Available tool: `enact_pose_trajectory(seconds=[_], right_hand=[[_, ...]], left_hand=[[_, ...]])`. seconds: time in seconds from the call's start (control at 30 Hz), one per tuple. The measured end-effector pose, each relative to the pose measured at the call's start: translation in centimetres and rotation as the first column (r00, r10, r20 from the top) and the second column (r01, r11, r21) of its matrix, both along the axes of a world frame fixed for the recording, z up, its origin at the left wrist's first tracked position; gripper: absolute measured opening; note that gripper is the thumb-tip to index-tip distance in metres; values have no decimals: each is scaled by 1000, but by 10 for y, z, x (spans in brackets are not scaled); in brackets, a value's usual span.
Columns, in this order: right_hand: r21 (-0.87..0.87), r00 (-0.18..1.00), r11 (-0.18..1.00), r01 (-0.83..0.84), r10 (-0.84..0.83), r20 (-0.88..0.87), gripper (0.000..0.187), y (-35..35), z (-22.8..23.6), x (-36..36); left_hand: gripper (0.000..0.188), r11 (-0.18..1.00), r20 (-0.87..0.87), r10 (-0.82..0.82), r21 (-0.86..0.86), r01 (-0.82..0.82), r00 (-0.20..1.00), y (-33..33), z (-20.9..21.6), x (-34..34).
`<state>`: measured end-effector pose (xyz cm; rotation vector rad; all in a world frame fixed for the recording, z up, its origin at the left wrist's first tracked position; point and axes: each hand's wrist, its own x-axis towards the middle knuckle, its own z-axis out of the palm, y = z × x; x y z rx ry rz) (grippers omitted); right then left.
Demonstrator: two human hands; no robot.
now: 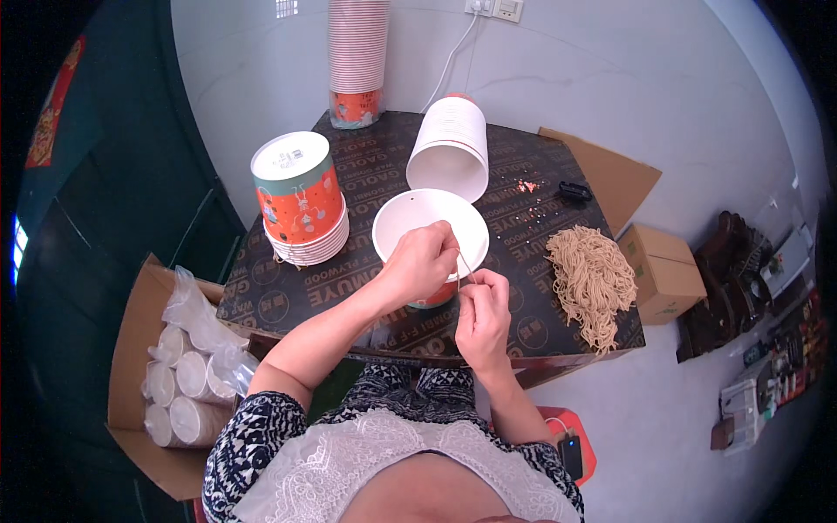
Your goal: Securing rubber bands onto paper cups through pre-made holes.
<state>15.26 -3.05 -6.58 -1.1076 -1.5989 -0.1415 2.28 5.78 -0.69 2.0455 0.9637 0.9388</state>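
Observation:
An open white paper bucket [397, 225] with an orange and green outside stands near the front of the dark table. My left hand [425, 259] is closed over its near rim, pinching a thin cord. Just right of the bucket, my right hand [484, 315] is closed on the same cord [469, 266], low beside the wall. The cord runs between my fingertips at the rim; how it passes through the bucket is hidden by my hands. A heap of tan cords [593, 283] lies on the table to the right.
An upside-down stack of buckets [301, 200] stands at left, a nested stack [449, 144] lies behind. A tall wrapped stack [357, 52] is against the wall. A black object [574, 191] lies at far right. A carton [131, 383] of wrapped white cups sits lower left.

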Motion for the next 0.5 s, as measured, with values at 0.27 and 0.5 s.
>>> enact_pose_trajectory(seconds=[0.27,0.5], right_hand=[[105,993,990,90,-97,60,14,1,1,5],[53,982,999,-6,16,-187,5,7,0,9]], left_hand=[[7,990,-35,67,124,-62,997,-1,0,4],[8,909,-116,-98,394,136,988,-11,4,-5]])
